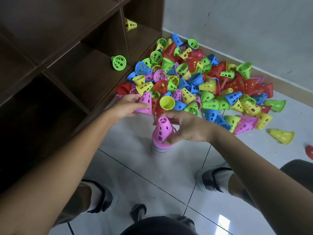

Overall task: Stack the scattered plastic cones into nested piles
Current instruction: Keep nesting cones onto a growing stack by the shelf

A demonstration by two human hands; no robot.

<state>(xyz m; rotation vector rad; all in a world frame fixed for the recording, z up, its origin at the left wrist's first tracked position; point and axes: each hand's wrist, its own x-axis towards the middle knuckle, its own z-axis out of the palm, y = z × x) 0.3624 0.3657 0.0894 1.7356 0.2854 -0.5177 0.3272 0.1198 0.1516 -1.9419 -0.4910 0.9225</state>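
Note:
A big heap of perforated plastic cones (199, 82) in red, blue, green, yellow and pink covers the floor by the wall. In front of it stands a nested pile topped by a pink cone (162, 131). My right hand (184, 128) grips that top pink cone from the right, fingers curled round its tip and rim. My left hand (125, 107) holds a second pink cone (145, 104) at the near edge of the heap, just left of and above the pile.
A dark brown cubby shelf (67, 56) fills the left, with a green cone (119, 62) and a yellow cone (130, 24) inside it. A stray yellow cone (282, 135) and a red one (309, 151) lie at right. My feet (213, 180) stand on the tiled floor.

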